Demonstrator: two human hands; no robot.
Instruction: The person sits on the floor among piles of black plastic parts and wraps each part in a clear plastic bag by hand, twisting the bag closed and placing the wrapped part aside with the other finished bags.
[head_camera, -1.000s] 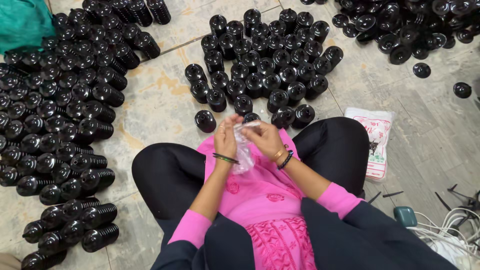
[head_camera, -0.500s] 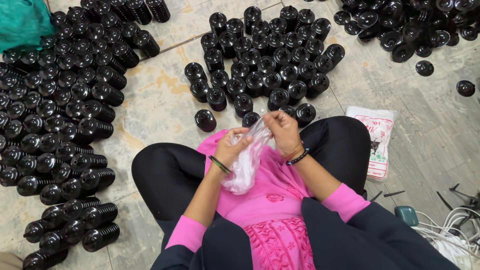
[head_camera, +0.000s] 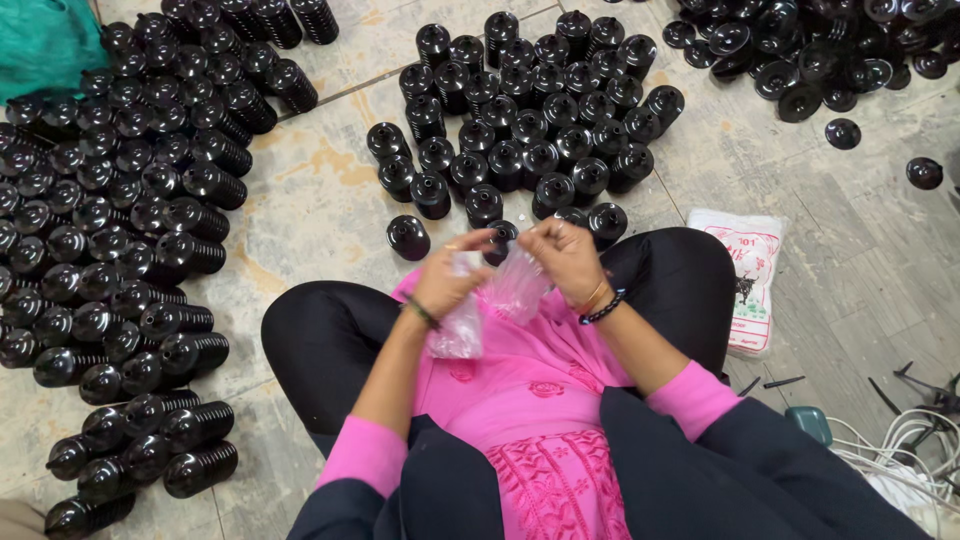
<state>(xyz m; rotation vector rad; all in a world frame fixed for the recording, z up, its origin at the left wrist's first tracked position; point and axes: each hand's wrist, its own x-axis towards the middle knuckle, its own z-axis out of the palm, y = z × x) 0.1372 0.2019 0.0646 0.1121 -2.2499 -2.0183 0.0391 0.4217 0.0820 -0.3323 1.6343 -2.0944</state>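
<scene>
I sit cross-legged on a stone floor in a pink top and black trousers. My left hand (head_camera: 447, 277) and my right hand (head_camera: 561, 252) both grip a clear thin plastic bag (head_camera: 500, 300) above my lap, pulling its top apart. The bag hangs limp between them. Just beyond my hands stand upright black ribbed plastic pieces (head_camera: 520, 130) in a dense group, and one lone black piece (head_camera: 408, 237) sits apart to the left of my hands.
A big pile of stacked black ribbed pieces (head_camera: 120, 250) fills the floor at left. Loose black caps (head_camera: 800, 60) lie at top right. A flat pack of white bags (head_camera: 752, 275) rests by my right knee. White cables (head_camera: 900, 450) and teal cloth (head_camera: 45, 45) lie at the edges.
My hands have spread apart, stretching the bag's opening wider. The right hand moved to the right and slightly up; the bag now hangs lower from the left hand.
</scene>
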